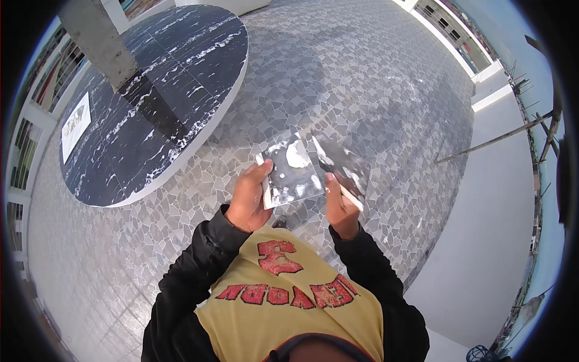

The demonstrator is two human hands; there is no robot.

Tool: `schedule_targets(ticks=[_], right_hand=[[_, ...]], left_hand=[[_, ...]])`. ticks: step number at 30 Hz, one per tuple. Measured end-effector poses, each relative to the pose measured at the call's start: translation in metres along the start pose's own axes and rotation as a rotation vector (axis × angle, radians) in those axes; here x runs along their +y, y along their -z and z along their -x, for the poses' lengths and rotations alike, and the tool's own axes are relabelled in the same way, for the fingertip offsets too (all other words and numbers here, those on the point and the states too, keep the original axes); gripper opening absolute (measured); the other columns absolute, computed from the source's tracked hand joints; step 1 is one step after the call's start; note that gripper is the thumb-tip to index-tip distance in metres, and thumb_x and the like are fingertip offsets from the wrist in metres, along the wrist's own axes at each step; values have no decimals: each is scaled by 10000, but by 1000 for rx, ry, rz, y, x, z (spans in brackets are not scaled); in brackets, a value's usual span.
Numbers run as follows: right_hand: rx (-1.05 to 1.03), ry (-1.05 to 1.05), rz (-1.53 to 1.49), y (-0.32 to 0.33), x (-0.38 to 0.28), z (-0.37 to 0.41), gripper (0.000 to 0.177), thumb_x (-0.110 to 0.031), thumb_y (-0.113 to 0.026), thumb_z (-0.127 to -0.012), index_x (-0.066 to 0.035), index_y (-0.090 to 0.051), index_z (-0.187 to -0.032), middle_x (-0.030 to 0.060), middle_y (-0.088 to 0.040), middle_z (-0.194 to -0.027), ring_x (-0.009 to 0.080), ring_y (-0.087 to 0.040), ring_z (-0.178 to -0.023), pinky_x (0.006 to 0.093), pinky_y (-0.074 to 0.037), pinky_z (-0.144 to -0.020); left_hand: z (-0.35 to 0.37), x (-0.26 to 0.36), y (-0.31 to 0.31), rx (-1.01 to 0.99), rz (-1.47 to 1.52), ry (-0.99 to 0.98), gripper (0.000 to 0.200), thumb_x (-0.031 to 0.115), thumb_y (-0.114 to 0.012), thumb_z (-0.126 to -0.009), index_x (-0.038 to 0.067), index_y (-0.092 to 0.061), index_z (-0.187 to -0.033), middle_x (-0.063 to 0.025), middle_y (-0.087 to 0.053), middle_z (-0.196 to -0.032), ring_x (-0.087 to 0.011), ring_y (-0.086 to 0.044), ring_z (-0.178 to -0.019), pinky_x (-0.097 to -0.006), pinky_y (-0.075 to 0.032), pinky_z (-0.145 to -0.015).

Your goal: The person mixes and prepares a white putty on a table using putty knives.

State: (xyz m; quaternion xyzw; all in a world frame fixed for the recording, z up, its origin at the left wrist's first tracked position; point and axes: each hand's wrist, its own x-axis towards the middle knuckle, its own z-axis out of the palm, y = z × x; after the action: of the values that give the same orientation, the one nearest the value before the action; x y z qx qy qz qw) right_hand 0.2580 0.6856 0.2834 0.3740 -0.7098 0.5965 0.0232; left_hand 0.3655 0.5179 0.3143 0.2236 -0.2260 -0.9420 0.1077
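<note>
My left hand [248, 198] grips a squarish glossy grey tile piece [288, 175] by its left edge, with the thumb pressed on its face. White patches and smudges mark that surface. In my right hand [342, 208] is a second tile piece [342, 161], darker with white streaks and a pale edge, tilted away to the right. My right thumb lies on its face, and the fingers are behind it. Both pieces are held up side by side in front of my chest, above the floor, their inner edges close together.
To the left stands a round table [199, 57] topped with white-veined black marble. A concrete post [99, 45] rises from it, and a white printed sheet [76, 128] lies near its left edge. Stone-patterned floor [386, 90] surrounds me. At the right runs a white wall [482, 229] with a wooden pole [494, 140].
</note>
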Motion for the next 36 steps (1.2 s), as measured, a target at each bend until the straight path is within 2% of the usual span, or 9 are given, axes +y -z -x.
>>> schedule_targets(ticks=[2,4,6,8,11,13,16,24,36], right_hand=[[23,270,43,-30,-7,-14,315,-15,-537,-918,25,-623,-1219,158,-685,-1022,207,-671,-868,293,-517,-768],[-7,174,20,-37,33,1,387,-31,-539,-894,23,-598,-1273,118,-682,-949,177,-648,-805,290,-505,-736],[-181,-617,-44,-31,90,25,297,-56,-562,-893,27,-637,-1168,46,-647,-824,114,-581,-701,291,-470,-651],[81,-701,-473,-34,95,22,72,-82,-608,-894,-13,-624,-883,-15,-585,-726,38,-489,-627,277,-408,-567],[-39,-565,-375,-7,34,-10,141,-34,-615,-836,-30,-668,-967,14,-640,-824,108,-579,-731,274,-443,-637],[-271,141,220,-10,-16,-35,312,15,-639,-775,-82,-699,-1065,43,-681,-1015,206,-624,-932,307,-464,-782],[-456,438,423,-28,-55,-54,427,9,-645,-756,-136,-696,-1155,36,-660,-1184,249,-588,-1085,372,-436,-909],[-720,466,666,-116,-94,-88,372,-56,-634,-794,-143,-677,-1153,-21,-650,-1190,214,-579,-1093,409,-405,-959],[-637,330,744,-201,-120,-107,386,-41,-625,-763,-119,-667,-1138,-13,-643,-1182,216,-574,-1076,423,-410,-965]], left_hand=[[-3,-8,11,-23,44,8,275,183,-448,-1020,-4,-499,-1215,-130,-630,-1123,-230,-672,-996,-390,-562,-874],[6,6,8,5,21,16,264,182,-461,-1014,3,-506,-1203,-118,-632,-1115,-216,-671,-984,-385,-562,-874],[8,18,16,16,7,-22,268,187,-460,-1015,16,-509,-1215,-102,-634,-1112,-209,-670,-977,-380,-564,-870],[3,29,38,49,-42,-30,281,207,-458,-1018,28,-510,-1228,-91,-634,-1116,-213,-670,-983,-383,-563,-873],[-4,49,59,54,-118,71,325,238,-457,-1021,24,-503,-1261,-94,-636,-1133,-209,-672,-984,-382,-561,-869],[-12,68,69,-14,-162,148,340,243,-456,-1022,14,-504,-1268,-99,-639,-1135,-205,-675,-980,-372,-563,-861],[-17,103,77,-114,-265,210,369,250,-448,-1028,-18,-517,-1273,-112,-649,-1128,-193,-684,-962,-341,-568,-827],[-23,199,118,-207,-484,243,340,250,-539,-1003,-19,-577,-1206,-59,-654,-1062,-108,-647,-917,-259,-533,-800],[-67,260,165,-246,-684,264,334,226,-519,-1006,-21,-548,-1229,-65,-647,-1056,-104,-638,-900,-262,-538,-765]])
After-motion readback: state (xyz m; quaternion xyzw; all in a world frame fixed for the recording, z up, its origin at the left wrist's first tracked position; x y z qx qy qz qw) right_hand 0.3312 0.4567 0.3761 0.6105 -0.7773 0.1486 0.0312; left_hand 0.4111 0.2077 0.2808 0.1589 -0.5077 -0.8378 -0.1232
